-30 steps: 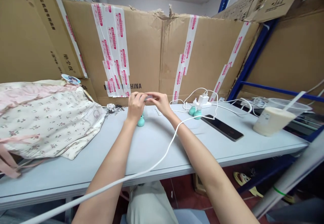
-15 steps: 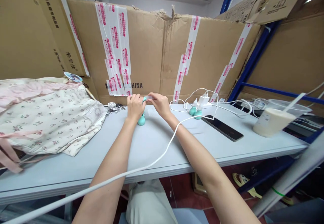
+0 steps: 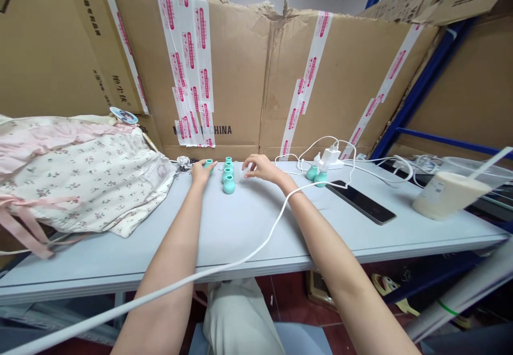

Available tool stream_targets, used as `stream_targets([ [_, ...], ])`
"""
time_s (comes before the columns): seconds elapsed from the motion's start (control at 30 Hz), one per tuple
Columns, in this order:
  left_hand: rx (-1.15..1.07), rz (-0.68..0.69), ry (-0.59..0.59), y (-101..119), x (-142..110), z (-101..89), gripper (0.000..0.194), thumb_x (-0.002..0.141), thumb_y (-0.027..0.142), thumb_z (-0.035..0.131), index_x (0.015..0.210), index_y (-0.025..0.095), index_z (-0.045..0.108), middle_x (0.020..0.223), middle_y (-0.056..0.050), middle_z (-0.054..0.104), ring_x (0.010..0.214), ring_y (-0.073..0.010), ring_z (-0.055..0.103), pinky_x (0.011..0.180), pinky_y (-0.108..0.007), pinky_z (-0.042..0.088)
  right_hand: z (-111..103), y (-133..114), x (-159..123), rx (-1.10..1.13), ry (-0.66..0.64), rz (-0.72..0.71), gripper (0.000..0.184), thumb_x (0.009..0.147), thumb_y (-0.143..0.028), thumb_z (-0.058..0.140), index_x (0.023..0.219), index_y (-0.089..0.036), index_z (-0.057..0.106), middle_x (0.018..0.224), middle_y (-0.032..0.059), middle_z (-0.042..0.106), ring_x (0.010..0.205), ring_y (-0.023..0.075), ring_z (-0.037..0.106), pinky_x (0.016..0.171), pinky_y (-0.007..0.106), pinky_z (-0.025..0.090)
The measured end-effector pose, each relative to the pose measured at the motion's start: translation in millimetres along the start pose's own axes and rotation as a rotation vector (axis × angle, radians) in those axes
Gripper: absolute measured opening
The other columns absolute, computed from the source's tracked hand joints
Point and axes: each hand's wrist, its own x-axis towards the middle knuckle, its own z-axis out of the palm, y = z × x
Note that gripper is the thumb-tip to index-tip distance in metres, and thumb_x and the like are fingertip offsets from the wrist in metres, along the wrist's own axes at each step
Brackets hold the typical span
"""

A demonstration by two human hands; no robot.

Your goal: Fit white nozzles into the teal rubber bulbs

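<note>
My left hand (image 3: 201, 173) is closed around a small teal rubber bulb (image 3: 208, 163), its open neck facing up, at the left of a row of the same kind. In that row several teal bulbs (image 3: 228, 185) stand upright, one behind another, with open necks. Right of the row, my right hand (image 3: 261, 168) hovers low with curved fingers apart. Close to its fingertips are clear, see-through pieces (image 3: 237, 175), faint against the table; their exact shape is hard to make out. Two more teal bulbs (image 3: 320, 178) with pale tops stand farther right, by the charger.
A white cable (image 3: 264, 236) crosses in front of my right forearm. On the grey table (image 3: 256, 237) are a phone (image 3: 363, 202), a white charger (image 3: 331, 156), a drink cup (image 3: 444, 194) and a floral cloth bag (image 3: 92, 184). Cardboard (image 3: 240, 77) walls the back.
My hands were together at a teal bulb and a clear piece. They have moved apart: the left leftward with a bulb, the right beside the clear pieces. The bulb row now shows more fully.
</note>
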Motion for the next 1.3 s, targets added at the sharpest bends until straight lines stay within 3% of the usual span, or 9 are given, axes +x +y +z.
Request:
stream_targets([
  [0.33, 0.228, 0.064, -0.124, 5, -4, -0.4, 0.027, 0.061, 0.033, 0.073, 0.078, 0.014, 0.065, 0.090, -0.010, 0.070, 0.090, -0.0263, 0.062, 0.084, -0.035, 0.046, 20, -2, 2, 0.020, -0.139, -0.038, 0.025, 0.063, -0.008, 0.073, 0.088, -0.013, 0.066, 0.080, 0.0027, 0.067, 0.072, 0.0123, 0.061, 0.066, 0.021, 0.044],
  [0.5, 0.325, 0.042, -0.116, 3, -4, -2.7, 0.045, 0.053, 0.021, 0.077, 0.094, 0.014, 0.058, 0.104, -0.012, 0.065, 0.101, -0.0280, 0.059, 0.088, -0.035, 0.044, 22, -1, 2, 0.037, -0.158, -0.050, 0.028, 0.063, -0.002, 0.069, 0.089, -0.012, 0.065, 0.080, 0.0022, 0.066, 0.069, 0.0106, 0.060, 0.064, 0.020, 0.043],
  [0.7, 0.291, 0.025, -0.053, -1, -5, -1.2, 0.053, 0.053, 0.020, 0.078, 0.097, 0.015, 0.050, 0.105, -0.010, 0.063, 0.101, -0.0241, 0.057, 0.087, -0.033, 0.044, 23, 2, 2, -0.085, -0.107, -0.091, 0.022, 0.065, -0.007, 0.071, 0.086, -0.013, 0.065, 0.082, 0.0023, 0.065, 0.070, 0.0103, 0.057, 0.062, 0.020, 0.038],
  [0.93, 0.232, 0.149, -0.098, -7, -2, 4.0, 0.048, 0.052, 0.025, 0.079, 0.096, 0.016, 0.060, 0.098, -0.008, 0.066, 0.088, -0.0211, 0.060, 0.081, -0.031, 0.045, 19, 2, 1, -0.177, -0.072, -0.062, 0.024, 0.067, -0.018, 0.073, 0.089, -0.019, 0.065, 0.084, -0.0007, 0.066, 0.066, 0.0094, 0.054, 0.058, 0.020, 0.030],
  [1.07, 0.229, 0.132, -0.058, -6, -1, 0.6, 0.050, 0.056, 0.026, 0.077, 0.104, 0.017, 0.062, 0.100, -0.008, 0.066, 0.086, -0.0208, 0.060, 0.079, -0.031, 0.045, 11, 2, -1, -0.195, -0.063, -0.022, 0.024, 0.068, -0.020, 0.073, 0.090, -0.021, 0.065, 0.086, -0.0011, 0.067, 0.069, 0.0107, 0.056, 0.059, 0.021, 0.030],
  [1.17, 0.190, 0.155, 0.009, 4, -3, -4.4, 0.051, 0.060, 0.024, 0.075, 0.110, 0.017, 0.062, 0.104, -0.008, 0.064, 0.086, -0.0199, 0.059, 0.081, -0.030, 0.045, 3, 2, -3, -0.178, -0.028, 0.025, 0.023, 0.069, -0.024, 0.072, 0.092, -0.022, 0.065, 0.088, -0.0013, 0.068, 0.073, 0.0121, 0.058, 0.061, 0.021, 0.032],
  [1.3, 0.160, 0.384, 0.116, 37, -14, -8.7, 0.049, 0.068, 0.022, 0.070, 0.116, 0.019, 0.060, 0.108, -0.006, 0.059, 0.094, -0.0204, 0.056, 0.088, -0.032, 0.042, -3, -2, -2, -0.041, 0.192, 0.044, 0.033, 0.079, -0.034, 0.063, 0.110, -0.023, 0.060, 0.097, 0.0008, 0.067, 0.075, 0.0132, 0.059, 0.070, 0.025, 0.039],
])
